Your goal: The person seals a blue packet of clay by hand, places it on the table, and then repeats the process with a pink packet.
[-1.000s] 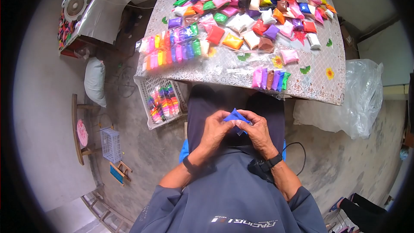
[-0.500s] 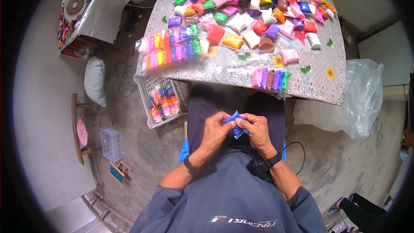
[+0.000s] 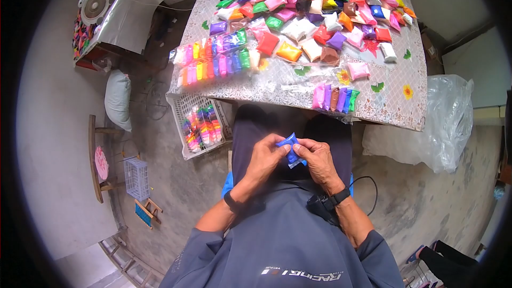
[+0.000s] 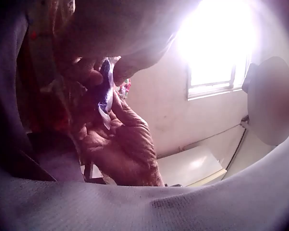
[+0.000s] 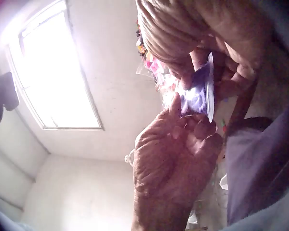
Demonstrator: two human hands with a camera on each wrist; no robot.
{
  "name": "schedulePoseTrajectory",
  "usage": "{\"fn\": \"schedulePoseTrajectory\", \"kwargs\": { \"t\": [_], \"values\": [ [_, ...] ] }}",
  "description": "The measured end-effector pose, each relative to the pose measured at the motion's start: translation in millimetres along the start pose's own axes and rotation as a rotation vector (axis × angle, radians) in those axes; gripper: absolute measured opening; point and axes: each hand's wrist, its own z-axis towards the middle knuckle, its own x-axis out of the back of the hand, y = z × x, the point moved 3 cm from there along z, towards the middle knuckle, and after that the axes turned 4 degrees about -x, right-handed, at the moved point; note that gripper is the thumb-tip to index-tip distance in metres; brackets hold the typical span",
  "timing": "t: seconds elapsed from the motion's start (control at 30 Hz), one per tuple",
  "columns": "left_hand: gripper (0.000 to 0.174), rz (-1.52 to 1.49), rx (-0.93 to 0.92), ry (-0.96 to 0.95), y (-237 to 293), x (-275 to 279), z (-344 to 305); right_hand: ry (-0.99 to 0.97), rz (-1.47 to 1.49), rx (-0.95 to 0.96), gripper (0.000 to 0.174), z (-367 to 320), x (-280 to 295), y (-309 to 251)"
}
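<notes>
Above the lap, a small blue plastic packet (image 3: 292,158), soft and filled, is held between both hands. My left hand (image 3: 266,156) pinches its left side between thumb and fingers. From the other side my right hand (image 3: 319,162) pinches it, thumb across the front. In the right wrist view the packet (image 5: 196,96) shows a shiny face and a clear, flat sealed edge. The left wrist view shows the packet (image 4: 106,89) edge-on and dim. On the table's front edge ahead lies a row of slim coloured packets (image 3: 334,98).
A big pile of coloured packets (image 3: 309,0) covers the back of the patterned table (image 3: 394,93). Bagged rows of packets (image 3: 216,63) lie front left. Below stands a white crate (image 3: 186,152) holding more packets. Clear plastic sheeting (image 3: 442,122) hangs at right.
The blue packet has turned between the fingers from a wide, pointed shape to a narrower, more upright one. Both hands have shifted slightly and keep their pinch on it.
</notes>
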Motion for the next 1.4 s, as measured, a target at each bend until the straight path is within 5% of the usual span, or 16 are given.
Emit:
{"fn": "schedulePoseTrajectory", "kwargs": {
  "t": [0.37, 0.63, 1.4],
  "values": [
    [0.014, 0.113, -0.032, 0.06, -4.4, -0.1, 3.7, 0.096, -0.068, 0.056, 0.022, 4.3, -7.0, 14.6],
    [0.029, 0.002, 0.013, -0.007, 6.0, -3.0, -3.1, 0.142, 0.063, 0.057, 0.022, 6.8, -7.9, 19.9],
    [0.02, 0.046, 0.051, -0.032, -3.2, -0.4, 7.8, 0.1, -0.086, 0.05, 0.023, 2.7, -2.1, 18.6]
  ]
}}
